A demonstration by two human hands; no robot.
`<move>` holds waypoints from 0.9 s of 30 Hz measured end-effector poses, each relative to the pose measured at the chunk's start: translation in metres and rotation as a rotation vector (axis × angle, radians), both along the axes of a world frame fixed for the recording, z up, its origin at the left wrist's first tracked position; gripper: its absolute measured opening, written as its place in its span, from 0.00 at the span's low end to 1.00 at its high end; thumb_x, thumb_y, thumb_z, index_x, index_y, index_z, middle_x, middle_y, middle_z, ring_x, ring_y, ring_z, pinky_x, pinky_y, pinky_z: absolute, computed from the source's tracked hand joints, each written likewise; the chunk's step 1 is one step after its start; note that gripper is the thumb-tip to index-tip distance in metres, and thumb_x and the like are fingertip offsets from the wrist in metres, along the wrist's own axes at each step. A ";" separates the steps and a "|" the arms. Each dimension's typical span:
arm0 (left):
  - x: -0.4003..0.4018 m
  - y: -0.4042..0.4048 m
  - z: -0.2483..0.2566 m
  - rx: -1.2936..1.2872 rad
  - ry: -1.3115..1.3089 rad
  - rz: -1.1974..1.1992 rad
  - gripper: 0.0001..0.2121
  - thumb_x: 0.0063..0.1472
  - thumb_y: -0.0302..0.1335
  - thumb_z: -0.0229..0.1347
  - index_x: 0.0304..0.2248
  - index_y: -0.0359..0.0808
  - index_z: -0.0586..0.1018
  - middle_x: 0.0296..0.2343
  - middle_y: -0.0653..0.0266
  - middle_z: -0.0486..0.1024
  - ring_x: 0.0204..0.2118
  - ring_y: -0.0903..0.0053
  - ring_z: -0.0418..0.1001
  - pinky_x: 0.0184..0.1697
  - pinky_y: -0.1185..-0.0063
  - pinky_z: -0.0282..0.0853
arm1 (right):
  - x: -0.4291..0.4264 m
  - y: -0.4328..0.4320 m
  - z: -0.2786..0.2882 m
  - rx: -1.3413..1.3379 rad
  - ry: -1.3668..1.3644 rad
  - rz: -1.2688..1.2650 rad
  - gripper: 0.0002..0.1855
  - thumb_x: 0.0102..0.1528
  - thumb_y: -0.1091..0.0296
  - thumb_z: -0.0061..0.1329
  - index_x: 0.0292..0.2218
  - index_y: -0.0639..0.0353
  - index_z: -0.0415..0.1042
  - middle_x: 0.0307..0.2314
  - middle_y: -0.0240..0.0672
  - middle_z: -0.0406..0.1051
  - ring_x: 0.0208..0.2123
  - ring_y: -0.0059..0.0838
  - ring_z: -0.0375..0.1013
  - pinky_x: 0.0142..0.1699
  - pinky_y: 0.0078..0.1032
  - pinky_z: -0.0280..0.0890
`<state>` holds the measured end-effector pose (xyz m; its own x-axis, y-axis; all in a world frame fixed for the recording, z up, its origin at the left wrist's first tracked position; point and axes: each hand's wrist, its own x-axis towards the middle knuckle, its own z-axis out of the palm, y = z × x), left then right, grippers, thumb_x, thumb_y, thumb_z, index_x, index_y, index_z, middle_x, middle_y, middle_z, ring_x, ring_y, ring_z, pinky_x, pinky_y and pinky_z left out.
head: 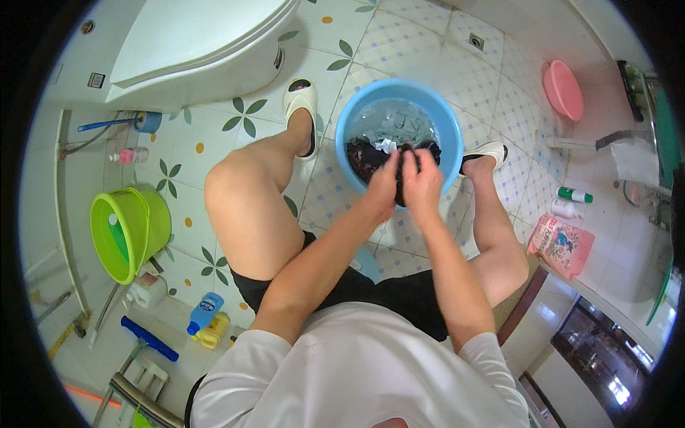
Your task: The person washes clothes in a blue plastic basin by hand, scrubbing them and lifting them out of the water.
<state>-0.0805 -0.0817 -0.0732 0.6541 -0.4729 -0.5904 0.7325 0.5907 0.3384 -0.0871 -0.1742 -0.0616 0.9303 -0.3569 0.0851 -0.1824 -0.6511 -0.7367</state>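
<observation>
Between my legs stands a round blue plastic basin [342,128] with water and wet laundry in it. My left hand [383,186] and my right hand [423,179] meet over its near rim, both gripping a bunched black cloth [400,179]. Motion blurs the fingers a little. More dark fabric [365,159] lies in the basin to the left of my hands, and a grey-green garment [404,125] is soaking behind them. A small white piece [385,145], perhaps a tag or cloth, shows just beyond my left fingers.
A toilet [203,48] stands at the upper left. Along the left are a green bucket [158,214], a blue bottle [206,312] and a blue squeegee [150,338]. To the right are a pink basin [563,91], a pink detergent bag [562,246] and a floor drain [476,41].
</observation>
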 end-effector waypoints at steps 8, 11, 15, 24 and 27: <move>0.004 -0.015 -0.004 0.033 -0.105 0.172 0.24 0.69 0.44 0.39 0.62 0.51 0.56 0.56 0.67 0.62 0.54 0.76 0.63 0.57 0.78 0.58 | 0.023 -0.010 -0.008 0.159 0.028 0.007 0.15 0.56 0.59 0.49 0.36 0.63 0.73 0.30 0.50 0.74 0.34 0.50 0.74 0.39 0.36 0.67; 0.030 0.005 0.026 -0.070 0.155 0.179 0.22 0.69 0.42 0.41 0.60 0.46 0.62 0.53 0.67 0.65 0.52 0.75 0.65 0.53 0.76 0.64 | -0.013 0.020 0.042 0.256 0.091 0.145 0.14 0.55 0.59 0.51 0.35 0.62 0.72 0.29 0.49 0.73 0.31 0.49 0.74 0.37 0.33 0.67; 0.010 0.000 -0.011 -0.005 0.033 0.055 0.20 0.69 0.41 0.42 0.56 0.46 0.69 0.52 0.67 0.67 0.53 0.75 0.64 0.54 0.77 0.62 | -0.004 0.006 -0.008 0.058 -0.081 0.080 0.12 0.57 0.60 0.48 0.35 0.60 0.71 0.27 0.49 0.73 0.30 0.52 0.73 0.35 0.38 0.66; 0.017 -0.007 -0.004 0.329 -0.050 0.205 0.27 0.66 0.33 0.48 0.61 0.37 0.57 0.58 0.61 0.58 0.60 0.77 0.55 0.61 0.80 0.49 | 0.060 -0.056 -0.070 0.209 0.322 -0.082 0.18 0.58 0.55 0.47 0.37 0.64 0.72 0.32 0.49 0.74 0.34 0.47 0.72 0.42 0.36 0.64; 0.023 -0.004 0.000 0.371 -0.050 0.265 0.31 0.65 0.31 0.48 0.63 0.38 0.49 0.60 0.56 0.51 0.62 0.72 0.52 0.63 0.78 0.47 | 0.084 -0.038 -0.071 0.570 0.372 -0.192 0.21 0.58 0.53 0.49 0.40 0.67 0.73 0.35 0.45 0.73 0.40 0.34 0.70 0.48 0.28 0.61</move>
<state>-0.0579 -0.0859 -0.0727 0.7560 -0.0480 -0.6528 0.5498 0.5877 0.5936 -0.0029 -0.2118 -0.1328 0.7778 -0.4116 -0.4749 -0.5608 -0.1135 -0.8202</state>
